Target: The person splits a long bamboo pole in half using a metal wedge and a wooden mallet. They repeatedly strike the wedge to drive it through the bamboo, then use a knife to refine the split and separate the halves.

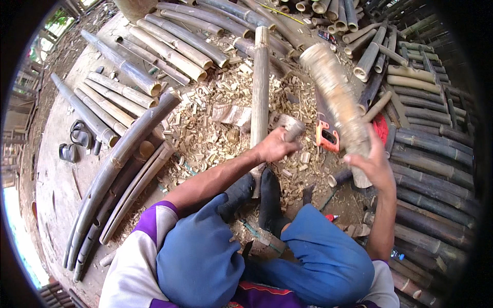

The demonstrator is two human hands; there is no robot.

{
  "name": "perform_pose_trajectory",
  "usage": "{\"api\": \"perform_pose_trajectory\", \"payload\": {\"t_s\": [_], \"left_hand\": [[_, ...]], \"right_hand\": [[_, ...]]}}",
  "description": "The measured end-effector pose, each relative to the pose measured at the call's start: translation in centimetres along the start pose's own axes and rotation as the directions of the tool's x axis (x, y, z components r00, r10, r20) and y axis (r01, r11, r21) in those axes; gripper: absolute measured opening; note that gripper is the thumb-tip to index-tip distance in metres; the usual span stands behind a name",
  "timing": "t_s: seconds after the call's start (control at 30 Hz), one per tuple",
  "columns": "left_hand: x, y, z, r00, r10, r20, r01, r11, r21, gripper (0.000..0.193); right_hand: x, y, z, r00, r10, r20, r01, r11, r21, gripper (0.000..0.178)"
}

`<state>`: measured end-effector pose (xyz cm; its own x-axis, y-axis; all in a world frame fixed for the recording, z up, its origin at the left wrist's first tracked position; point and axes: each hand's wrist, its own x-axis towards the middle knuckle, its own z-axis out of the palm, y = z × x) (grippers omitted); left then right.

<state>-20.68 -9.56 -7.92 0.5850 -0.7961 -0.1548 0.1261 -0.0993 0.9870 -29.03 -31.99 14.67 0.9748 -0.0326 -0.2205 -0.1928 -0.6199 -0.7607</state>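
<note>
Lying lengthwise away from body: long bamboo pole (260,87), near end pinned between dark boots (255,197), far end pointing up-frame over litter of wood chips (215,138). Right of pole: blurred bamboo billet (336,100) raised in right hand (374,163), fingers wrapped round lower end, long axis tilting up-left toward pole. Nearest pole: left hand (275,146), closed round short bamboo cup-like piece (291,126), touching pole's right flank. Orange-handled saw (326,128) flat between pole and billet.

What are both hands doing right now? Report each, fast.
Left hand: closed on a short cut bamboo piece.
Right hand: closed around a pale, motion-blurred bamboo section, raised.
</note>
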Motion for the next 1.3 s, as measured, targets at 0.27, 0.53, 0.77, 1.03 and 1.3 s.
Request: {"api": "perform_pose_trajectory", "payload": {"t_s": [0.27,0.53,0.77,1.03,1.3], "left_hand": [[0.3,3.7,3.0,0.997,-0.073,0.010,0.073,0.962,-0.262,0.024],[-0.7,1.8,0.5,0.993,-0.066,-0.095,0.032,0.944,-0.329,0.024],[-0.4,0.8,0.2,0.994,-0.006,-0.113,-0.024,0.966,-0.257,0.036],[-0.9,1.8,-0.4,0.996,-0.001,-0.090,-0.021,0.969,-0.246,0.035],[-1.9,1.5,-0.8,0.990,0.053,-0.130,-0.086,0.961,-0.263,0.030]], "right_hand": [[-6.8,-1.2,1.6,0.930,0.025,-0.367,0.227,0.747,0.625,0.067],[-7.6,0.7,5.2,0.938,0.265,-0.225,-0.025,0.698,0.716,0.054],[-6.8,0.2,6.5,0.960,0.224,-0.171,-0.060,0.755,0.653,0.054],[-6.2,-1.6,6.6,0.960,0.203,-0.194,-0.043,0.787,0.615,0.058],[-5.0,-6.2,1.6,0.929,-0.056,-0.366,0.177,0.936,0.305,0.057]]}}
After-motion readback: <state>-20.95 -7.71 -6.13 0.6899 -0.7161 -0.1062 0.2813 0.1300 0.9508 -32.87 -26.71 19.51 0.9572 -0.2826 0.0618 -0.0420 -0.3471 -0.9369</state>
